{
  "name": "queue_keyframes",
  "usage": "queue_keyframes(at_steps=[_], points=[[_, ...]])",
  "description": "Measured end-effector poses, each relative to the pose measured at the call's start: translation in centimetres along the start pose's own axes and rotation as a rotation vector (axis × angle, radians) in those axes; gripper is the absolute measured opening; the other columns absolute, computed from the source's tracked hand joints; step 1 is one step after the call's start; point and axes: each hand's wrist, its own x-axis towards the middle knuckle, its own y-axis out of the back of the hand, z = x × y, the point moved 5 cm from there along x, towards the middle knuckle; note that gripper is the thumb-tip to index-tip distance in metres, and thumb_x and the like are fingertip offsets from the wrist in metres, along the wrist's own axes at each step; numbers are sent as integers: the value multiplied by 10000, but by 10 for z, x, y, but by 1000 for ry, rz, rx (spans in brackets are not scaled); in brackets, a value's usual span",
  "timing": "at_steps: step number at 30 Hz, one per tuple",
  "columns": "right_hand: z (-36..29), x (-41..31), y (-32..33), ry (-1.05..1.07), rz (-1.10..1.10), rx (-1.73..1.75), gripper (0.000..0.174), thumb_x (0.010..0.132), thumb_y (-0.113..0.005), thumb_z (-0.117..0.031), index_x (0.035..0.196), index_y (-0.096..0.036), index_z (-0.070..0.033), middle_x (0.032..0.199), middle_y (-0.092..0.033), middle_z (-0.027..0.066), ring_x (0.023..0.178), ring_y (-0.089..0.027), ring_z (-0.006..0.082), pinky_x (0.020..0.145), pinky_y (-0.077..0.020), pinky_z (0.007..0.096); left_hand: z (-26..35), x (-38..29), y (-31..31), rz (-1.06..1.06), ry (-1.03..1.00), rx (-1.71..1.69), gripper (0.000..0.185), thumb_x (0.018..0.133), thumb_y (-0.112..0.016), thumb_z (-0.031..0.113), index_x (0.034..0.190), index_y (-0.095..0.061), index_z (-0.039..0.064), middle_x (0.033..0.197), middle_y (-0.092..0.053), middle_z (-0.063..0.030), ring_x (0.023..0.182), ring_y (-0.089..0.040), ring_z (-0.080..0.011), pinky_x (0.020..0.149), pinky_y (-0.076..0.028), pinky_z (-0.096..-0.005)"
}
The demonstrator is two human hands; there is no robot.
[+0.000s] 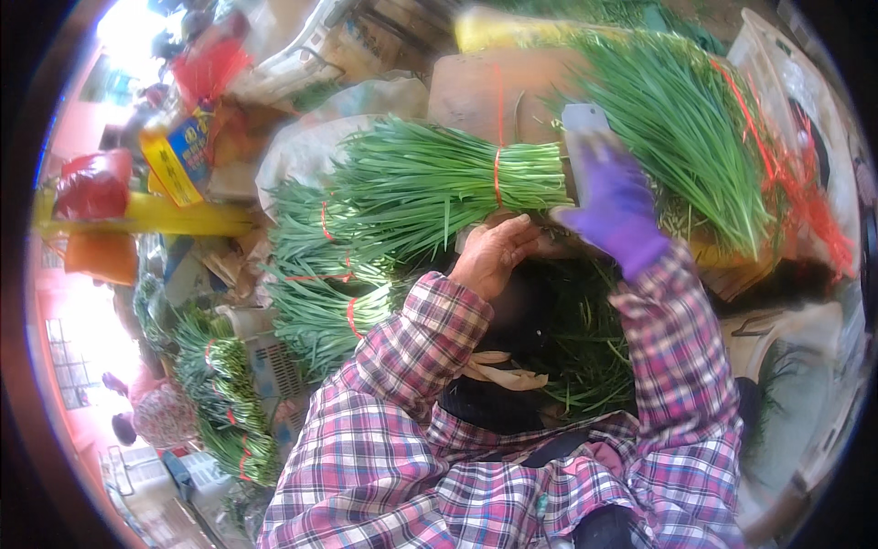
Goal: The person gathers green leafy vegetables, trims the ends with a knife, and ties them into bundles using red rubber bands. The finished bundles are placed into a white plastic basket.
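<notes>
A bundle of green garlic chives [425,182] lies across a wooden board [466,86]. A red tie [497,175] binds it near its pale cut ends, which point right. My left hand [495,252] is bare and rests at the bundle's near side, below the tie, with nothing seen in it. My right hand [614,195], in a purple glove, holds a flat metal blade [585,118], probably a cleaver, upright beside the cut ends. The glove hides its handle and part of the blade. Loose chives [675,130] lie to the right of the blade.
More tied chive bundles [336,309] are stacked left of my arm. Others [233,405] stand farther left beside a plastic crate [281,370]. Red ties [816,213] hang at the right. Cut leaves [590,343] lie below the board. People [158,412] are at the far left.
</notes>
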Motion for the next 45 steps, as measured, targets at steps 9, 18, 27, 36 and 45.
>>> queue_keyframes(at_steps=[9,18,27,36,45], points=[[-21,49,-67,52,-542,-37,893,608,-766,-360,1346,-347,-81,1211,-494,190,1115,-506,323,922,-433,399,3,7,1,182,-14,-43,242,798,-703,206,963,-593,68,865,-576,-9,728,-532,-108,655,-481,-273],[-84,73,30,244,-386,-62,595,558,-759,-352,1014,-563,-23,932,-612,163,823,-612,321,729,-485,413,39,-18,-12,-147,-242,-639,641,773,-679,480,1231,-497,70,1222,-537,-76,1140,-494,-243,1036,-334,-431],[-38,-69,90,-106,-342,320,369,776,-647,-99,1111,-564,31,889,-618,121,634,-588,168,557,-468,262,37,-40,-16,-467,-322,-767,583,805,-665,332,1246,-449,17,1184,-559,-174,1045,-568,-312,936,-453,-440],[-71,-54,77,-71,-398,695,466,851,-621,-227,1210,-463,25,1030,-609,126,803,-610,120,700,-474,239,36,-60,-35,-533,-254,-617,531,792,-649,278,1219,-481,12,1137,-588,-170,994,-596,-315,907,-474,-460],[-45,-127,106,-246,-78,499,175,763,-666,-111,929,-630,-69,736,-598,69,549,-560,226,502,-438,317,41,-67,-52,-246,-278,-446,427,843,-642,290,1163,-516,36,1110,-605,-121,970,-604,-262,905,-476,-428]])
